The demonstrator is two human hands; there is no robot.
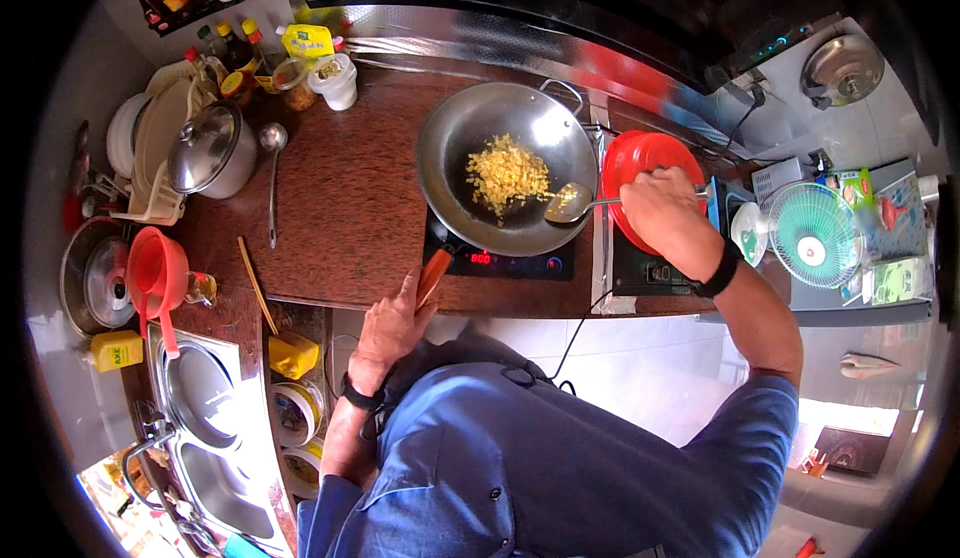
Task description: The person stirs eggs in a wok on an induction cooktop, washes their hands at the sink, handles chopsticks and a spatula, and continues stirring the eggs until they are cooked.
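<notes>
A steel wok [442, 130] sits on a built-in induction cooker [517, 265] whose red display is lit. Small yellow pieces of food, seemingly scrambled egg [506, 171], lie heaped in its middle. My left hand [390, 333] grips the wok's wooden handle [433, 276] at the counter's front edge. In my right hand [664, 209] is the shaft of a metal wok spatula [570, 204]. Its blade rests inside the wok's right side, beside the food, with some bits on it. Beneath my right hand, a red basin [637, 153] stands right of the wok.
A ladle [274, 183] and a lidded steel pot [217, 153] stand to the left. Seasoning bottles [251, 40] and a white tub [334, 81] line the back. Chopsticks [257, 285] lie near the sink [225, 483]. A green fan [814, 235] is at the right. A black cord [581, 329] hangs in front.
</notes>
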